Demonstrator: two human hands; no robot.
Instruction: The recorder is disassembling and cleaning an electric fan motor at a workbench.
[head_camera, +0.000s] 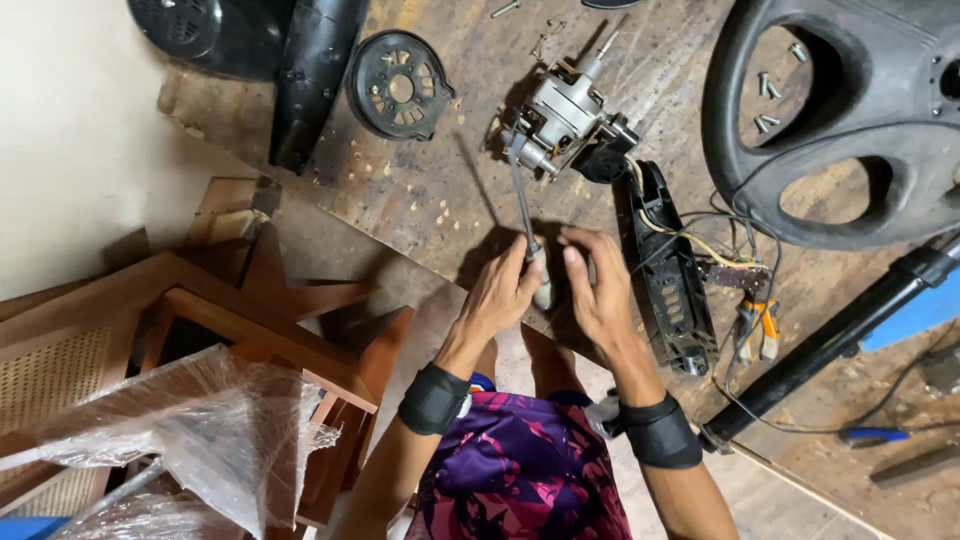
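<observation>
On the worn wooden workbench (420, 190) lies a grey metal fan motor (562, 112) with its shaft pointing away. A long screwdriver (524, 205) runs from the motor's near end back to my hands. My left hand (500, 292) is closed around the screwdriver's pale handle. My right hand (598, 285) is right beside it, fingers curled at the handle's end; whether it grips the handle I cannot tell. Both wrists wear black bands.
A black switch housing (672, 280) with loose wires lies right of my hands. The black fan base (850, 120), a round black motor cover (398, 85), a black pole (840, 340), orange-handled pliers (758, 328) and scattered screws are about. Wooden furniture and plastic wrap (200, 420) stand at left.
</observation>
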